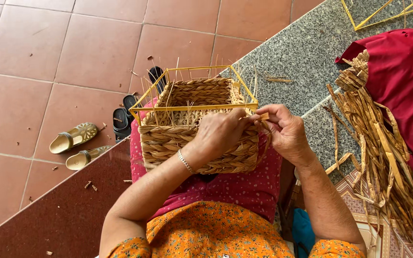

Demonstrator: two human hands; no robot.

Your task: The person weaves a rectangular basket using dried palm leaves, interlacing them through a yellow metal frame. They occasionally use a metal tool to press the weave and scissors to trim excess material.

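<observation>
A half-woven rectangular basket [168, 136] of braided straw on a yellow wire frame [194, 107] rests on my lap. My left hand [221, 131] presses against the basket's near wall close to its right corner, fingers curled on the weave. My right hand [287, 131] is just beside that corner and pinches a flat dry straw strand [263, 116] between thumb and fingers. The two hands almost touch at the corner. A thin bracelet [185, 161] sits on my left wrist.
A pile of dry straw strips [383, 143] lies on red cloth [407, 81] at the right. Another yellow wire frame [383, 14] sits at the top right on the grey granite ledge [302, 52]. Two pairs of sandals [75, 143] [123, 117] stand on the tiled floor below.
</observation>
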